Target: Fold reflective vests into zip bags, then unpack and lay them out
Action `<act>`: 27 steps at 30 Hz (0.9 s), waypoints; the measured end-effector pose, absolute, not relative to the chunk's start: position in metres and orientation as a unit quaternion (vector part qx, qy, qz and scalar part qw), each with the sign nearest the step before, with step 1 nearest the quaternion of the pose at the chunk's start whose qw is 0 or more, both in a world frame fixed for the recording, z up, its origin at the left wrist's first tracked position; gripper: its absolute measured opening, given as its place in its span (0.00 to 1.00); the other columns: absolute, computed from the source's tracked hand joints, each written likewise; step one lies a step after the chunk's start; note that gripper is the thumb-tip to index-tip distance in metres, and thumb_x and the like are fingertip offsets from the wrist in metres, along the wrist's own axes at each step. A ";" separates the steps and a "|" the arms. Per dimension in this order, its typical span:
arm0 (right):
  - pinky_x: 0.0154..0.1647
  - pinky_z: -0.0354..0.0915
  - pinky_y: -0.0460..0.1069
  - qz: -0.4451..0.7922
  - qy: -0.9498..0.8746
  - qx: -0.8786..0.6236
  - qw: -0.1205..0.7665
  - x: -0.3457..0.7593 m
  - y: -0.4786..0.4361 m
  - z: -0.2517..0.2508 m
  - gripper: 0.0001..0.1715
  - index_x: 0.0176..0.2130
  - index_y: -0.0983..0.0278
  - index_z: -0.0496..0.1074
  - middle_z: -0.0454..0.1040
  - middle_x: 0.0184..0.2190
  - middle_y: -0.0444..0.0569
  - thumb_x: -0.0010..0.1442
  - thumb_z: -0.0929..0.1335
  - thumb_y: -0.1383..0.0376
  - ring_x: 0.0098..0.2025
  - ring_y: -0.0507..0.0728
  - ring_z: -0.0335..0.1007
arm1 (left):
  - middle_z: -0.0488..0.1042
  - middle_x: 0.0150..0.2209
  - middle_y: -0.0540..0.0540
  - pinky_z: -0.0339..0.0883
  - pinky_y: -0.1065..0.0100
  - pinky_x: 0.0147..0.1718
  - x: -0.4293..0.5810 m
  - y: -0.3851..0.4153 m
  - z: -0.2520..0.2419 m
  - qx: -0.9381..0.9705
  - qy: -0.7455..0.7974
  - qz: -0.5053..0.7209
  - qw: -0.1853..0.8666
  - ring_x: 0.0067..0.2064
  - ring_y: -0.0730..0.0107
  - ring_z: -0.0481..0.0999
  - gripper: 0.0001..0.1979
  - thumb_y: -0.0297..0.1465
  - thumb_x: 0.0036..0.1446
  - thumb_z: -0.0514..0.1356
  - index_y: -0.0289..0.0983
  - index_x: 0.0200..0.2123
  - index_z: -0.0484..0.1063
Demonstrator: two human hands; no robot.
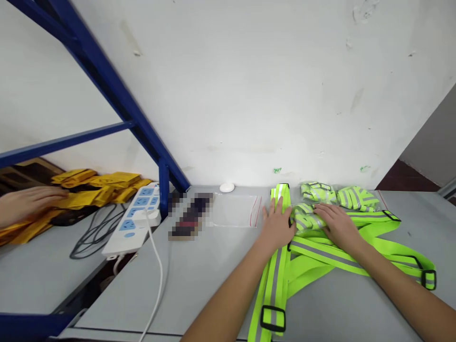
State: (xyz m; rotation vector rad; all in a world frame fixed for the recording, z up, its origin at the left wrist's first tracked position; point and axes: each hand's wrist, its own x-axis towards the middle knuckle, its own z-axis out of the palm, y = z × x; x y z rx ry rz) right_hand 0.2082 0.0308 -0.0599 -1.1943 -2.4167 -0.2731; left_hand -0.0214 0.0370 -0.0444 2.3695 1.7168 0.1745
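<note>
Bright green reflective straps [275, 280] with grey stripes and black buckles lie across the grey table. My left hand [278, 225] rests on the upper part of a lengthwise strap, its fingers spread, next to a bagged bundle. Stretched out flat, the fingers of my right hand [337, 225] lie over the near bagged bundle of strap [305, 217], partly covering it. Behind it are two more rolled bundles in transparent bags, one of them the right bundle [358, 197]. A flat transparent bag with a red seal line [235, 211] lies left of my left hand.
A white power strip [137, 221] with a plugged-in charger and white cable stands at the left. Beyond it, another person's hand [32, 204] touches yellow packets [96, 190]. A blue metal frame [117, 95] rises there. A white oval object [227, 187] sits by the wall.
</note>
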 end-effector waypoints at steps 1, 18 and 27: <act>0.56 0.65 0.65 -0.092 -0.874 -0.434 0.197 0.206 0.033 -0.062 0.29 0.53 0.66 0.67 0.72 0.54 0.57 0.53 0.63 0.78 0.57 0.66 0.67 | 0.46 0.70 0.41 0.43 0.38 0.62 -0.023 0.041 -0.045 0.803 0.584 0.042 0.113 0.69 0.44 0.43 0.30 0.45 0.62 0.46 0.43 0.65 0.54; 0.57 0.62 0.60 -0.193 -0.824 -0.350 0.401 0.217 0.031 -0.047 0.33 0.52 0.61 0.68 0.75 0.51 0.52 0.51 0.60 0.84 0.58 0.60 0.66 | 0.66 0.61 0.39 0.50 0.50 0.63 -0.029 0.045 -0.019 0.708 0.523 0.362 0.307 0.64 0.54 0.61 0.29 0.46 0.66 0.41 0.37 0.62 0.60; 0.51 0.64 0.57 -0.195 -0.808 -0.293 0.473 0.194 0.007 -0.038 0.25 0.50 0.57 0.70 0.79 0.45 0.49 0.57 0.64 0.78 0.53 0.59 0.71 | 0.73 0.52 0.39 0.70 0.60 0.44 -0.007 0.020 -0.009 0.364 0.378 0.454 0.720 0.48 0.56 0.76 0.39 0.49 0.47 0.68 0.42 0.59 0.61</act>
